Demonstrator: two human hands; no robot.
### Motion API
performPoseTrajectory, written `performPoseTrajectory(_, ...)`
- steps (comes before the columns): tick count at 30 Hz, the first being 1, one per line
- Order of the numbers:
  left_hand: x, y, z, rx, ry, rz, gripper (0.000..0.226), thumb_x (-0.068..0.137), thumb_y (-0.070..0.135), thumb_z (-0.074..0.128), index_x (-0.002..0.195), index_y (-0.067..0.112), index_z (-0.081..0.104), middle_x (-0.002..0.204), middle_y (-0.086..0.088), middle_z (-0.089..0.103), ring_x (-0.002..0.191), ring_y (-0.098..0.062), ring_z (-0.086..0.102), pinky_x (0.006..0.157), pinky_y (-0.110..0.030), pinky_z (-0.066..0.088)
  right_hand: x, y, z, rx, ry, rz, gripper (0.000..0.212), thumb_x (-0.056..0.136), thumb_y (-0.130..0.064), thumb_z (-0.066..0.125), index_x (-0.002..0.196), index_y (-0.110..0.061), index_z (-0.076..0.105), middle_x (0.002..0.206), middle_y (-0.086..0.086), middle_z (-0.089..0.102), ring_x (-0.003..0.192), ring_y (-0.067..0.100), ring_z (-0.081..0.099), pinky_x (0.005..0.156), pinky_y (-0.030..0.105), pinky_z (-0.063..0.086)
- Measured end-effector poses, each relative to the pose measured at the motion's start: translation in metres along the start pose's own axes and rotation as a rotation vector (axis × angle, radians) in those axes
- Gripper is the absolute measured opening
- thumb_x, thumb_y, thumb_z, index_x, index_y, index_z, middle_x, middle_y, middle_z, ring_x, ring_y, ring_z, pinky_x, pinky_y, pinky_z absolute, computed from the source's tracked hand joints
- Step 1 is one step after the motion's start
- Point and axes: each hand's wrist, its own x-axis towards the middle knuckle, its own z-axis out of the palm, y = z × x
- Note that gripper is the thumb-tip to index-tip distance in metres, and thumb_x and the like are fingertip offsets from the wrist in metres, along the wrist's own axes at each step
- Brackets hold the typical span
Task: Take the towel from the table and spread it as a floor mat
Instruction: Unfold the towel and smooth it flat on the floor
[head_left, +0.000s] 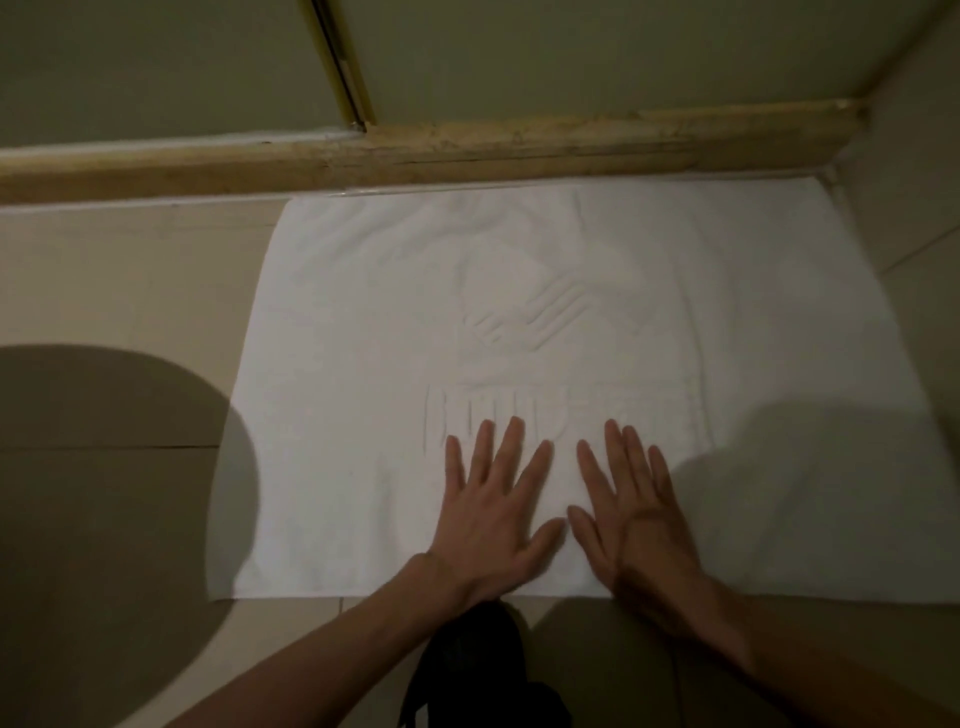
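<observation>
Something dark (467, 670), perhaps a shoe or a bit of clothing, sits low between the person's forearms, too dim to name. Just beyond it both hands press flat on the near part of the towel (519, 322): the left hand (493, 514) with its fingers fanned wide, the right hand (634, 514) with fingers straighter and closer together, thumbs nearly touching. Neither grips anything; the palms lie open on the cloth.

The white towel is already down on the floor (119, 270), opened out to its full rectangle, its far edge lying right against the raised wooden threshold (467, 150) and its right side running up to the wall (909, 182). A raised woven pattern shows in the middle, and I see hardly any wrinkles. By my reckoning the job is nearly finished; what is left looks like a last smoothing of the near edge and then lifting the palms away.

Nothing stands in the way. A large rounded shadow (104, 467) falls over the tiles on the left and clips the towel's near left corner, and a softer shadow dims the right side. A metal door track (343, 67) rises beyond the threshold.
</observation>
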Motion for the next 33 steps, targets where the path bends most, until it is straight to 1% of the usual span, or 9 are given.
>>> performPoseTrajectory(3,0.000,-0.007,0.007,0.079,0.005,0.019,0.074,0.091,0.068,0.019,0.153,0.030,0.004,0.161,-0.008,-0.006,0.146,-0.031,-0.013,0.112,-0.063,-0.001,0.001,0.000,0.000,-0.006,0.004,-0.004,0.067,0.095,-0.053,0.010,0.148,-0.013,0.022,0.154,0.023,0.015,0.143,0.037,0.013,0.113,0.050,0.011)
performPoseTrajectory(6,-0.005,-0.017,0.009,0.078,0.037,-0.028,0.074,0.091,0.069,0.023,0.153,0.029,0.010,0.161,-0.008,0.004,0.147,-0.030,-0.004,0.114,-0.061,0.003,0.001,0.001,-0.001,0.006,-0.001,-0.014,0.068,0.095,-0.052,0.009,0.148,-0.012,0.022,0.154,0.023,0.016,0.143,0.037,0.013,0.113,0.050,0.011)
performPoseTrajectory(11,-0.023,-0.044,0.005,0.063,0.065,-0.139,0.070,0.093,0.062,0.021,0.153,0.027,0.010,0.161,-0.009,0.008,0.147,-0.029,0.000,0.115,-0.057,0.005,0.002,0.002,0.000,0.019,-0.014,-0.019,0.069,0.094,-0.054,0.007,0.149,-0.013,0.020,0.155,0.022,0.012,0.143,0.037,0.011,0.113,0.051,0.011)
performPoseTrajectory(15,-0.043,-0.072,0.000,0.046,0.075,-0.228,0.067,0.095,0.057,0.018,0.153,0.027,0.006,0.161,-0.007,0.000,0.147,-0.028,-0.005,0.116,-0.057,0.004,0.002,0.001,-0.001,0.033,-0.007,-0.033,0.069,0.095,-0.052,0.009,0.147,-0.011,0.026,0.154,0.025,0.016,0.142,0.038,0.015,0.113,0.052,0.013)
performPoseTrajectory(19,-0.063,-0.101,-0.005,0.025,0.082,-0.332,0.067,0.095,0.057,0.013,0.153,0.027,-0.001,0.161,-0.006,-0.008,0.147,-0.026,-0.009,0.117,-0.055,0.000,0.003,0.000,-0.002,0.031,-0.007,-0.028,0.070,0.095,-0.053,0.008,0.147,-0.011,0.026,0.153,0.025,0.017,0.142,0.039,0.016,0.113,0.052,0.013)
performPoseTrajectory(24,-0.088,-0.134,-0.008,-0.025,0.105,-0.428,0.068,0.094,0.057,0.011,0.153,0.026,-0.003,0.160,-0.003,-0.015,0.146,-0.024,-0.014,0.116,-0.048,-0.012,0.002,0.000,-0.002,0.037,-0.006,-0.026,0.069,0.095,-0.053,0.008,0.148,-0.011,0.024,0.154,0.025,0.015,0.143,0.037,0.013,0.113,0.050,0.011)
performPoseTrajectory(28,-0.109,-0.157,-0.011,-0.142,0.142,-0.456,0.067,0.095,0.059,0.015,0.152,0.030,-0.002,0.160,0.000,-0.014,0.146,-0.016,-0.016,0.117,-0.050,-0.006,0.002,0.000,-0.002,0.041,-0.007,-0.026,0.070,0.095,-0.053,0.009,0.147,-0.011,0.026,0.154,0.024,0.015,0.143,0.037,0.013,0.114,0.050,0.010)
performPoseTrajectory(31,-0.120,-0.170,-0.012,-0.099,0.158,-0.495,0.071,0.094,0.062,0.010,0.153,0.024,0.004,0.161,-0.003,-0.009,0.147,-0.017,-0.013,0.116,-0.039,-0.009,0.003,0.000,-0.002,0.048,-0.005,-0.028,0.069,0.095,-0.053,0.009,0.147,-0.011,0.025,0.154,0.024,0.015,0.143,0.036,0.012,0.114,0.050,0.010)
performPoseTrajectory(33,-0.124,-0.177,-0.012,-0.083,0.131,-0.534,0.076,0.091,0.065,0.006,0.153,0.021,0.002,0.160,-0.001,-0.013,0.146,-0.019,-0.014,0.117,-0.042,-0.009,0.002,0.001,-0.001,0.052,-0.006,-0.025,0.069,0.095,-0.053,0.010,0.148,-0.012,0.024,0.155,0.023,0.013,0.144,0.035,0.010,0.114,0.050,0.010)
